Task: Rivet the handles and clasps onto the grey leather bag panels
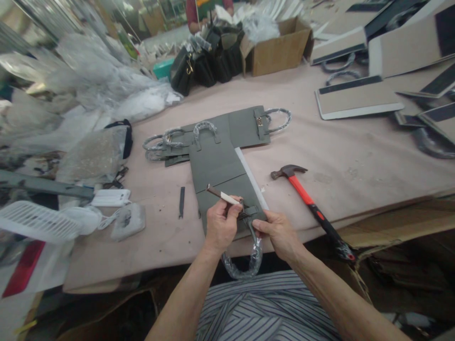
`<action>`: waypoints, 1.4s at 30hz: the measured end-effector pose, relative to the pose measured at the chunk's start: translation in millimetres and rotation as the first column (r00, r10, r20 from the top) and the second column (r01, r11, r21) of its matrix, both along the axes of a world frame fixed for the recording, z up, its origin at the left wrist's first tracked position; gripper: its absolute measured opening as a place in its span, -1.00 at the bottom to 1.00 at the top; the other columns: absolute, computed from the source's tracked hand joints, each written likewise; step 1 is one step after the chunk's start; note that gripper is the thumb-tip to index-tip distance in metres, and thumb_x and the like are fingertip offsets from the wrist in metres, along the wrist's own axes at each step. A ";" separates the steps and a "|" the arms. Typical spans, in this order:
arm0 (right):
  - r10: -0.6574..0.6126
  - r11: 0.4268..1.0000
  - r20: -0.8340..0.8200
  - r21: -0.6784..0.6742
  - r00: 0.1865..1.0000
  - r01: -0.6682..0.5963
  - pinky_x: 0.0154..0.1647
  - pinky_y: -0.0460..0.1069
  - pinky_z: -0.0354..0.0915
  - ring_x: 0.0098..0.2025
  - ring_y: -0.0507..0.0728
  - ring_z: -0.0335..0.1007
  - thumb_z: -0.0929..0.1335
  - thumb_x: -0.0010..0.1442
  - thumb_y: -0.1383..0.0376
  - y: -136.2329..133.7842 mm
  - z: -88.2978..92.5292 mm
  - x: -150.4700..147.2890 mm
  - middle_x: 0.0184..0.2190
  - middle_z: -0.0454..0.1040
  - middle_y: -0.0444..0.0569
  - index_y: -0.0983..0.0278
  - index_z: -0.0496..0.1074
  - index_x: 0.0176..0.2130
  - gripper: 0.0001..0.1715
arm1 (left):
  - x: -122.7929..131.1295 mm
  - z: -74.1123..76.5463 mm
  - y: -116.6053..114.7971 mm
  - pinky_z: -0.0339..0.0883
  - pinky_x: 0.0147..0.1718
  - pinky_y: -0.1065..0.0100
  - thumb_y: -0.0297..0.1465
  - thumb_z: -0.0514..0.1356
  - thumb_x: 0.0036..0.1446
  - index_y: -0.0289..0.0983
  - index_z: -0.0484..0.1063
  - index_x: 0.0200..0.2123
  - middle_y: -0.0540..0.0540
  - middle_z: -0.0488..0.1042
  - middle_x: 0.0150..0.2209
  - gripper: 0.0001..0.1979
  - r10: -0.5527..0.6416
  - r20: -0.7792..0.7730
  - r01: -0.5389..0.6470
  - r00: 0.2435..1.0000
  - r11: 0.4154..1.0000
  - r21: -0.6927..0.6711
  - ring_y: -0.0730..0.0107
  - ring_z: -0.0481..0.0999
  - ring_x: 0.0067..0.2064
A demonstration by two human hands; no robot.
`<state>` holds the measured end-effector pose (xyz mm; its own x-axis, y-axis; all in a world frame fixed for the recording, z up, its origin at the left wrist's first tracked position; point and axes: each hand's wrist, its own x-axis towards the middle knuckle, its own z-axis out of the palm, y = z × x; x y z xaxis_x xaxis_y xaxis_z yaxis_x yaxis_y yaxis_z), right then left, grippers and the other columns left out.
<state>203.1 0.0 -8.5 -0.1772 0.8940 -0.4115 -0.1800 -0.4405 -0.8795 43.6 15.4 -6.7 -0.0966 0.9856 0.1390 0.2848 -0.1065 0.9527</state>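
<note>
A grey bag panel (220, 166) lies lengthwise before me, with a plastic-wrapped handle (242, 272) hanging past the table's front edge. Between the fingers of my left hand (221, 226) is a short metal rod wrapped in white (223, 195), held slanting over the panel close to a strap tab (249, 213). My right hand (279, 233) pinches the panel's near right edge beside the base of the handle. What the rod's lower end touches is hidden by my fingers. A claw hammer (309, 203) with a red and black grip lies to the right.
More grey panels (245, 125) with wrapped handles lie beyond. A small dark flat tool (181, 202) is at left, near a white fan (39, 220). Plastic wrapping (88, 85), dark bags (206, 61) and a cardboard box (280, 49) stand farther back, where another person (194, 16) is present.
</note>
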 end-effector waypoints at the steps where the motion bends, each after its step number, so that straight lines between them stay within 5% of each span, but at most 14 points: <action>1: -0.012 1.000 -0.011 -0.015 1.000 0.012 -0.50 -0.04 0.11 -0.58 0.02 0.15 0.45 -0.14 0.11 -0.3 0.2 -1.1 -0.68 0.33 -0.16 0.25 0.37 -0.60 -0.70 | 0.4 -0.1 0.1 0.47 -0.16 0.35 -0.38 0.23 0.22 -0.26 0.56 -0.20 -0.12 0.65 -0.18 -0.86 -0.001 -0.009 0.001 1.000 1.000 0.011 0.28 0.63 -0.17; 13: 0.119 0.991 0.229 -0.085 0.966 -0.103 -0.59 -0.06 0.19 -0.63 0.05 0.26 0.32 -0.02 0.17 -7.3 -9.4 0.7 -0.68 0.35 -0.15 0.23 0.33 -0.54 -0.81 | 4.6 -16.0 -3.7 0.48 -0.20 0.35 -0.43 0.20 0.19 -0.26 0.55 -0.23 -0.11 0.65 -0.24 -0.88 -0.021 -0.232 0.048 0.972 0.993 0.111 0.28 0.64 -0.22; 19: 0.182 0.983 0.409 -0.058 0.894 -0.174 -0.57 -0.06 0.19 -0.58 0.08 0.31 0.32 0.08 0.12 -18.5 -3.2 29.6 -0.65 0.38 -0.08 0.25 0.36 -0.58 -0.68 | 9.5 -21.8 -5.8 0.49 -0.13 0.32 -0.45 0.19 0.21 -0.26 0.53 -0.21 -0.13 0.64 -0.23 -0.88 -0.036 -0.307 0.100 0.951 0.976 0.196 0.25 0.64 -0.17; 23: 0.127 0.981 0.554 0.051 0.823 -0.185 -0.40 0.01 0.32 -0.44 0.16 0.45 0.25 0.19 0.00 -29.5 6.1 62.1 -0.53 0.49 -0.02 0.27 0.48 -0.44 -0.55 | 11.5 -24.3 -8.5 0.51 -0.12 0.33 -0.46 0.18 0.24 -0.26 0.51 -0.21 -0.15 0.63 -0.21 -0.89 -0.044 -0.349 0.142 0.936 0.955 0.262 0.25 0.65 -0.16; 28: -0.225 0.954 0.810 0.298 0.542 -0.048 -0.23 0.09 0.36 -0.29 0.25 0.51 0.27 0.18 0.05 -31.0 6.1 108.7 -0.34 0.57 0.05 0.26 0.53 -0.17 -0.58 | 12.6 -28.7 -11.7 0.51 -0.05 0.30 -0.47 0.17 0.26 -0.27 0.48 -0.20 -0.17 0.63 -0.17 -0.91 -0.038 -0.413 0.188 0.910 0.925 0.329 0.21 0.64 -0.08; 31: -0.389 0.886 0.874 0.441 0.291 -0.144 -0.10 0.14 0.36 -0.14 0.31 0.48 0.25 0.23 0.15 -26.8 -2.4 129.4 -0.16 0.53 0.17 0.31 0.50 -0.11 -0.61 | 13.3 -29.4 -12.7 0.51 -0.07 0.30 -0.47 0.18 0.26 -0.27 0.47 -0.18 -0.17 0.62 -0.18 -0.90 -0.036 -0.432 0.196 0.901 0.923 0.332 0.22 0.64 -0.10; 33: -0.394 0.876 0.909 0.416 0.135 -0.244 -0.04 0.16 0.33 -0.07 0.36 0.44 0.26 0.25 0.21 -23.5 -8.6 136.2 -0.11 0.49 0.24 0.39 0.47 -0.04 -0.60 | 13.7 -29.4 -13.1 0.51 -0.09 0.31 -0.48 0.17 0.26 -0.26 0.47 -0.18 -0.16 0.62 -0.18 -0.91 -0.041 -0.441 0.205 0.896 0.921 0.331 0.23 0.64 -0.12; 36: -0.239 0.918 0.971 0.224 -0.006 -0.328 -0.08 0.14 0.31 -0.08 0.37 0.42 0.29 0.25 0.24 -18.2 -13.0 135.7 -0.13 0.46 0.25 0.43 0.43 0.04 -0.57 | 13.8 -30.1 -13.5 0.51 -0.09 0.31 -0.48 0.17 0.27 -0.25 0.46 -0.17 -0.16 0.61 -0.18 -0.90 -0.044 -0.452 0.213 0.891 0.919 0.330 0.23 0.63 -0.12; 38: -0.120 0.944 0.993 0.115 0.004 -0.309 -0.19 0.10 0.27 -0.16 0.33 0.42 0.28 0.27 0.28 -13.1 -10.9 132.0 -0.17 0.43 0.20 0.39 0.42 0.01 -0.63 | 14.0 -31.4 -13.6 0.50 -0.09 0.31 -0.48 0.17 0.27 -0.24 0.45 -0.16 -0.15 0.60 -0.19 -0.90 -0.047 -0.455 0.216 0.889 0.920 0.328 0.24 0.63 -0.12; 39: -0.074 0.961 0.994 0.093 0.083 -0.260 -0.23 0.07 0.24 -0.18 0.30 0.41 0.28 0.25 0.31 -9.5 -8.6 130.3 -0.18 0.42 0.18 0.37 0.43 -0.03 -0.68 | 14.3 -32.2 -13.6 0.50 -0.09 0.31 -0.48 0.17 0.26 -0.24 0.45 -0.16 -0.15 0.60 -0.19 -0.89 -0.050 -0.454 0.219 0.890 0.919 0.327 0.24 0.63 -0.13; 42: 0.009 0.999 0.867 0.018 0.498 -0.049 -0.36 0.00 0.16 -0.28 0.21 0.36 0.34 0.07 0.41 4.8 -0.1 127.7 -0.32 0.38 0.04 0.29 0.38 -0.21 -0.80 | 16.7 -32.9 -13.4 0.49 -0.09 0.31 -0.49 0.17 0.26 -0.24 0.43 -0.18 -0.14 0.58 -0.19 -0.91 -0.072 -0.450 0.232 0.890 0.921 0.314 0.24 0.61 -0.13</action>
<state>330.8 4.8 -8.6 0.2244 0.9122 -0.3427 0.6935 -0.3966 -0.6014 60.3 2.1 -39.6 0.1975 0.8608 0.4690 0.6016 -0.4842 0.6353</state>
